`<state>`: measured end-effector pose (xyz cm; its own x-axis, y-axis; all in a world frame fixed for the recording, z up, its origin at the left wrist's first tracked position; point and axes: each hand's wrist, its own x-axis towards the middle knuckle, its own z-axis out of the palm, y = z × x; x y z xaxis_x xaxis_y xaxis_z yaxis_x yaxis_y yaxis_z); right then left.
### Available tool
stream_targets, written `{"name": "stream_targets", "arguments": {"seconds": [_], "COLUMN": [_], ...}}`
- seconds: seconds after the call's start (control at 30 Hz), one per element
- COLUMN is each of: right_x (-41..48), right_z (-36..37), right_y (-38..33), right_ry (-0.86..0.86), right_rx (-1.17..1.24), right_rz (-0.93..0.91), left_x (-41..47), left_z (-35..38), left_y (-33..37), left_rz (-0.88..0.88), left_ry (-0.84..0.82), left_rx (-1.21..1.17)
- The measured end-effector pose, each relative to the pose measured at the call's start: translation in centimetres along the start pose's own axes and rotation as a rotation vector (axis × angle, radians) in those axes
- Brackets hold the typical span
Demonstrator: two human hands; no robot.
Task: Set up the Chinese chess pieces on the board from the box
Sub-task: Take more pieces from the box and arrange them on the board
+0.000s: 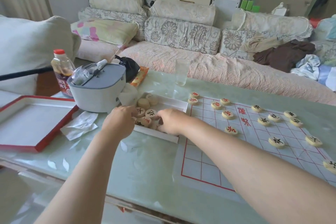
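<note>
Spanning the far side of the room: floral sofa (pixel 181 56), loaded with cushions and loose clothing.

Set in front of it: pale green glass-topped table (pixel 145 169), carrying everything listed below.

Laid flat on the right part of the table: white board (pixel 200 165) with red grid lines, near edge partly covered by the right forearm.

Lying at the table's left edge, well apart from the board: red-edged lid (pixel 27 123), open side up, white inside.

Standing between lid and box: grey container (pixel 98 92), slot in its top, clear wrapping stuffed into it.

Placed just beside the board's far-left edge: shallow white box (pixel 156 135), open, holding the remaining pieces (pixel 151 112) in a loose cluster, some lettered side up, some blank side up.

Reaching into the box from the left: left hand (pixel 119 123), palm down, fingers bent onto the pieces. Grip on any piece not determinable.

Reaching in from the right: right hand (pixel 171 121), knuckles up, fingers curled down among the pieces. Fingertips hidden, hold not determinable.

Standing behind the grey container: red-capped bottle (pixel 61 67).

Standing past the box, toward the sofa: clear drinking glass (pixel 181 72).

Lying between lid and left hand: crumpled white paper (pixel 80 125).

Recorded on the board: 6 red-lettered discs (pixel 227 114) at the far-left part, black-lettered discs (pixel 276 142) scattered across the right part, all lying flat.
</note>
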<state>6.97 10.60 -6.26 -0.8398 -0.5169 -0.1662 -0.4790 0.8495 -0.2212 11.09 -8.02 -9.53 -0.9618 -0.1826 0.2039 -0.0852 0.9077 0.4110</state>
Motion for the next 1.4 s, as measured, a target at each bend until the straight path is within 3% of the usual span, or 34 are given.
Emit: {"name": "stream_targets", "arguments": {"seconds": [0.23, 0.53, 0.73, 0.9, 0.97, 1.07, 1.2, 1.4], "right_x": [1.6, 1.9, 0.8, -0.4, -1.3, -3.4, -7.0, -12.9], "right_z": [-0.3, 0.9, 0.6, -0.1, -0.6, -1.1, -1.3, -1.2], "right_y": [-0.3, 1.1, 2.1, 3.1, 3.9, 5.6, 8.5, 11.9], "right_ry": [0.02, 0.145, 0.182, 0.198, 0.227, 0.263, 0.238, -0.024], "right_rx": [-0.014, 0.386, 0.78, 0.896, 0.904, 0.874, 0.752, 0.493], "right_rz": [0.004, 0.062, 0.161, 0.173, 0.178, 0.171, 0.201, 0.241], "left_x": [1.1, 1.7, 1.5, 1.0, 0.6, -0.7, -1.8, -2.6], "left_z": [0.7, 0.9, 0.3, -0.9, -1.3, -0.8, 0.8, 2.8], "left_y": [-0.9, 0.0, -0.3, 0.8, 2.3, 5.8, 9.9, 13.7], "left_rz": [-0.044, -0.054, -0.067, -0.094, -0.083, -0.023, 0.102, 0.184], "left_ry": [-0.081, -0.152, -0.084, 0.058, 0.125, 0.047, -0.126, -0.231], "left_rx": [0.08, 0.199, 0.094, 0.074, -0.098, -0.412, -0.471, -0.411]}}
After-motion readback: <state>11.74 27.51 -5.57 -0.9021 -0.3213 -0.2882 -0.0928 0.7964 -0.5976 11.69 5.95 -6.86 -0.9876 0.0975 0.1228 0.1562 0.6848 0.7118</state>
